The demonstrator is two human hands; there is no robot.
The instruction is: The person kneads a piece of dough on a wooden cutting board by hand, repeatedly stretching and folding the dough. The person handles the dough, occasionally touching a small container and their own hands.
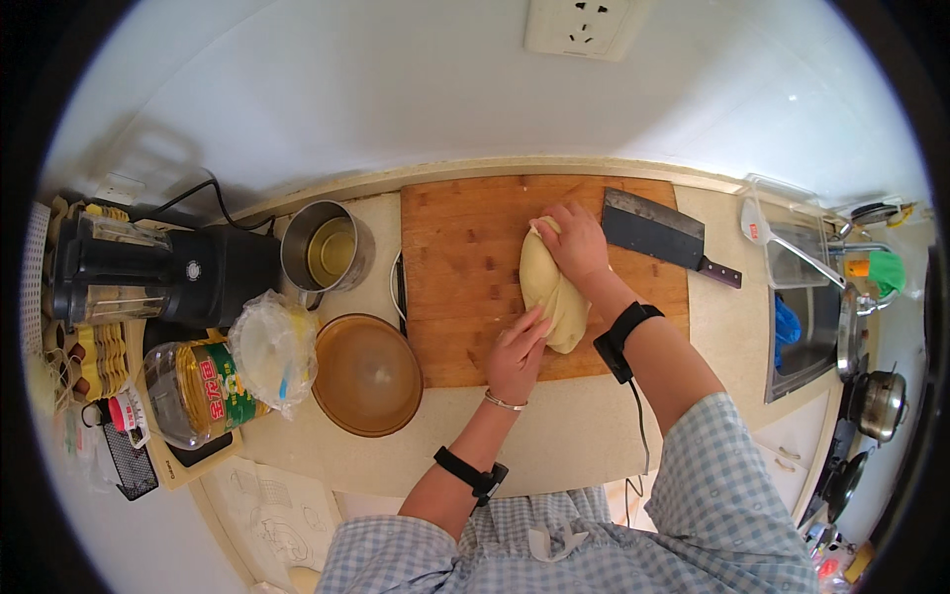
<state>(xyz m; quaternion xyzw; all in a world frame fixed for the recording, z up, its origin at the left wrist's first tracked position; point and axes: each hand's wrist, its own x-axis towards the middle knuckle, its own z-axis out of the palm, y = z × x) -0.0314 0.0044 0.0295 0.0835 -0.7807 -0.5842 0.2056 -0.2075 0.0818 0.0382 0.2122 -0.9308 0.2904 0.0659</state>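
Note:
A long, pale lump of dough (pixel 553 286) lies on a wooden cutting board (pixel 460 275), with a fold running along its near part. My right hand (pixel 575 241) grips the far end, its fingers curled over the top. Against the dough's near left side rest the extended fingers of my left hand (pixel 517 356); the left thumb's hold is not clear. To the right of my right hand, a cleaver (pixel 653 226) lies flat, its dark handle (pixel 720 272) reaching past the board's right edge.
Left of the board stand an amber glass bowl (pixel 369 375), a metal pot with yellowish liquid (pixel 330 249), a big oil bottle (pixel 197 390) and a black blender (pixel 223 267). On the right are a clear plastic container (pixel 790 252), a white spatula (pixel 801 256) and a sink (pixel 809 364).

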